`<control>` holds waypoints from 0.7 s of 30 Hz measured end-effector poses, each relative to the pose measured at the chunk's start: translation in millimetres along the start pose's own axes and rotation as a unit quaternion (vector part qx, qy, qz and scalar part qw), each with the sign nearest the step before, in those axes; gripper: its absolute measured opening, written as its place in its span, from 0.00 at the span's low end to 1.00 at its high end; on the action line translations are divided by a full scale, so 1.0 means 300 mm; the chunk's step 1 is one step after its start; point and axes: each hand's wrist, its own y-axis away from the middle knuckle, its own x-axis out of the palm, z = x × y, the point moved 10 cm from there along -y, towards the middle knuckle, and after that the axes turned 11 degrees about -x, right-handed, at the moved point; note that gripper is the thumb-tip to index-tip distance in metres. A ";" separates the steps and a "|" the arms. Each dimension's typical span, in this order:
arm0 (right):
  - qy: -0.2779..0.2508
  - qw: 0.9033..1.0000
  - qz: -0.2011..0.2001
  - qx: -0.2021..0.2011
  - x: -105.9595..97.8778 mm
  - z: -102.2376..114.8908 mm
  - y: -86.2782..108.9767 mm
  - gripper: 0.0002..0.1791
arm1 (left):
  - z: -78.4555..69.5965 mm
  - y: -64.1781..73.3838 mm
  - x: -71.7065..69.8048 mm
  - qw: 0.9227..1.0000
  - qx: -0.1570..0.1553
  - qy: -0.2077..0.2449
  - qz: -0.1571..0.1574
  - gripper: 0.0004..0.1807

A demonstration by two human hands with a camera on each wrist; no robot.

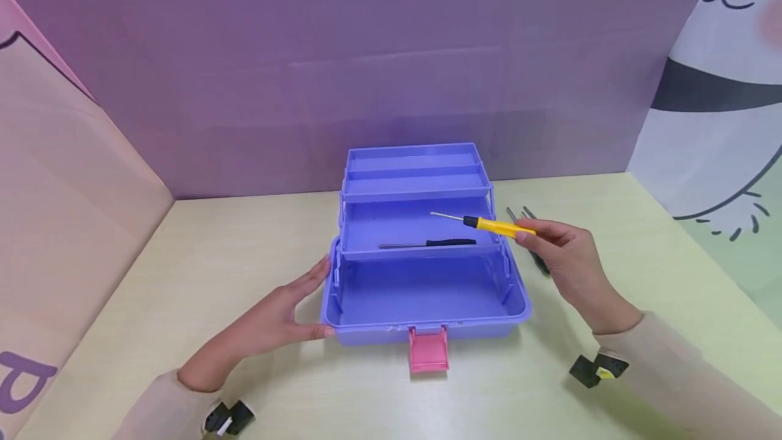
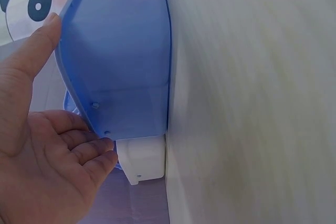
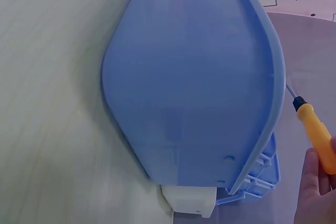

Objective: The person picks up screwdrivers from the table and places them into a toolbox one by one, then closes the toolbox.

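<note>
A yellow-handled screwdriver [image 1: 496, 227] is pinched between the thumb and fingers of my right hand [image 1: 571, 260], its thin shaft pointing left above the middle tray of a purple toolbox [image 1: 427, 335]. My left hand [image 1: 275, 318] rests against the toolbox's left end, thumb at the front corner and fingers farther back along the rim. In the left wrist view, the thumb and fingertips touch the rim of the blue-looking end wall [image 2: 121, 51]. A black-handled screwdriver [image 1: 451, 242] lies along the front of the middle tray, shaft to the left.
The toolbox stands unfolded, with a divided upper tray [image 1: 415, 184] at the back and a pink latch [image 1: 429, 352] hanging at the front. Partly behind my right hand, dark-handled metal tools [image 1: 539, 262] lie on the light wooden table [image 1: 263, 229]. A purple backdrop [image 1: 244, 87] rises behind.
</note>
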 end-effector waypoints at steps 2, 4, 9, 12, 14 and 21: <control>-0.010 1.000 0.002 0.004 0.008 -0.003 -0.002 0.09 | -0.001 0.001 -0.002 1.000 0.000 0.001 0.000 0.52; -0.009 1.000 0.004 0.007 0.013 -0.006 -0.004 0.09 | -0.001 0.001 -0.002 1.000 -0.001 0.003 0.000 0.52; 0.024 1.000 0.012 0.003 0.026 -0.004 -0.007 0.09 | -0.001 0.001 -0.002 1.000 -0.004 0.005 -0.002 0.52; 0.018 1.000 0.017 0.000 0.036 -0.005 -0.010 0.09 | 0.000 0.003 0.000 1.000 -0.009 0.006 0.000 0.52; 0.017 1.000 0.021 0.001 0.041 -0.010 -0.014 0.09 | -0.001 0.003 0.001 1.000 -0.010 0.007 0.002 0.52; 0.055 0.998 0.038 0.007 0.056 -0.035 -0.041 0.11 | 0.002 0.005 0.002 1.000 -0.009 0.006 0.002 0.52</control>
